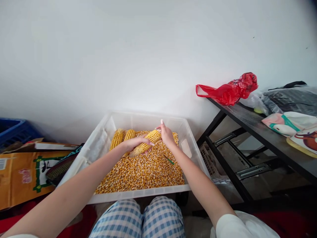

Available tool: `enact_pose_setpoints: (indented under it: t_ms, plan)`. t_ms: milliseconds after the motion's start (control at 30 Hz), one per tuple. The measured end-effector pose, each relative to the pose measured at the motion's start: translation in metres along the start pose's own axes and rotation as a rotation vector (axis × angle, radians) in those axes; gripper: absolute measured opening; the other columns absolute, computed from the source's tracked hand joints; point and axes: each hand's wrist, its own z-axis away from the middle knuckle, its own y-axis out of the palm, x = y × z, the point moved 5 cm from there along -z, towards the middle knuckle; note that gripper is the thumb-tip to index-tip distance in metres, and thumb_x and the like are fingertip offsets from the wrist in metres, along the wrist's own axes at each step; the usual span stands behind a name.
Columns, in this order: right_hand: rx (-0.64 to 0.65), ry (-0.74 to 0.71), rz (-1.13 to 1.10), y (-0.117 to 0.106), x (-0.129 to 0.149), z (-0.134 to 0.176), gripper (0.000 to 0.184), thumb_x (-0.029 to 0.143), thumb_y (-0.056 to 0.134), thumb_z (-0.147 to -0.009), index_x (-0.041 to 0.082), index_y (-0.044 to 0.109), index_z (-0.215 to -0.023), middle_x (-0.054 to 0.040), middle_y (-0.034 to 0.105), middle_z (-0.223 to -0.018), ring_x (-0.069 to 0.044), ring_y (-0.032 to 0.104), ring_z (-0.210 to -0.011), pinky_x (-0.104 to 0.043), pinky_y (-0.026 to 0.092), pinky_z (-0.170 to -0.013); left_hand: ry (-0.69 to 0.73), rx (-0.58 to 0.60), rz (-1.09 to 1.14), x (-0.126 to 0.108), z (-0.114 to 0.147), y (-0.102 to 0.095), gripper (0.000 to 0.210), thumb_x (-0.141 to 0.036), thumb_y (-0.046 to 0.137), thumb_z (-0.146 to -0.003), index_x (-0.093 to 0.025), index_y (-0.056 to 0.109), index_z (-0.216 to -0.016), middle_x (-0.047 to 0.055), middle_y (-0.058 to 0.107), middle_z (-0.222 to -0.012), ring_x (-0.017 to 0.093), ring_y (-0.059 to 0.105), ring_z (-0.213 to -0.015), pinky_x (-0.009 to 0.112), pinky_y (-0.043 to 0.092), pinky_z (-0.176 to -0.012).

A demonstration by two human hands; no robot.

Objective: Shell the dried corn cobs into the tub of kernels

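Note:
Wrapped around an ear of corn (151, 136) is my left hand (138, 142), its fingers partly hidden under the cob. At the cob's right end is my right hand (166, 134), thumb pointing up and fingers curled against the tip. The ear is tilted, its right end higher, just above loose corn kernels (141, 173) in a translucent plastic bin (138, 190). Two more ears of corn, one (117, 138) at the left and another (129, 134) beside it, lie on the kernels behind my left hand. A thin green object (169, 160) pokes out of the kernels.
Right of the bin stands a black-framed table (250, 122) with a red plastic bag (230, 91) and other bags. Beneath it is a pale crate (210, 162). At the left are a cardboard box (15, 178) and a blue crate (17, 132). A white wall rises behind.

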Motion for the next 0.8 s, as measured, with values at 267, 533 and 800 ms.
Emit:
enact_pose_setpoints:
  t_ms: [267, 533, 800]
  plan:
    - [-0.032, -0.154, 0.115, -0.006, 0.014, 0.003, 0.063, 0.053, 0.012, -0.089, 0.019, 0.054, -0.056, -0.0037, 0.053, -0.051, -0.015, 0.053, -0.056, -0.025, 0.034, -0.057, -0.019, 0.098, 0.034, -0.002, 0.002, 0.015, 0.026, -0.032, 0.049, -0.075, -0.010, 0.057, -0.063, 0.004, 0.055, -0.050, 0.011, 0.049, -0.040, 0.023, 0.039, -0.041]
    - [0.033, -0.098, 0.061, 0.000, 0.010, 0.001, 0.069, 0.059, 0.010, -0.086, 0.018, 0.057, -0.057, -0.0025, 0.053, -0.051, -0.014, 0.052, -0.054, -0.024, 0.034, -0.055, -0.045, 0.086, 0.059, -0.003, 0.006, 0.011, 0.027, -0.033, 0.049, -0.074, -0.010, 0.057, -0.061, 0.006, 0.057, -0.053, 0.010, 0.047, -0.037, 0.022, 0.035, -0.036]
    - [0.154, 0.045, -0.186, 0.006, 0.001, -0.002, 0.070, 0.068, 0.010, -0.080, 0.019, 0.059, -0.073, -0.0022, 0.057, -0.061, -0.012, 0.052, -0.052, -0.022, 0.037, -0.048, 0.015, 0.011, 0.158, -0.004, 0.002, 0.002, 0.025, -0.034, 0.049, -0.073, -0.011, 0.055, -0.068, 0.005, 0.057, -0.059, 0.012, 0.051, -0.041, 0.024, 0.040, -0.039]
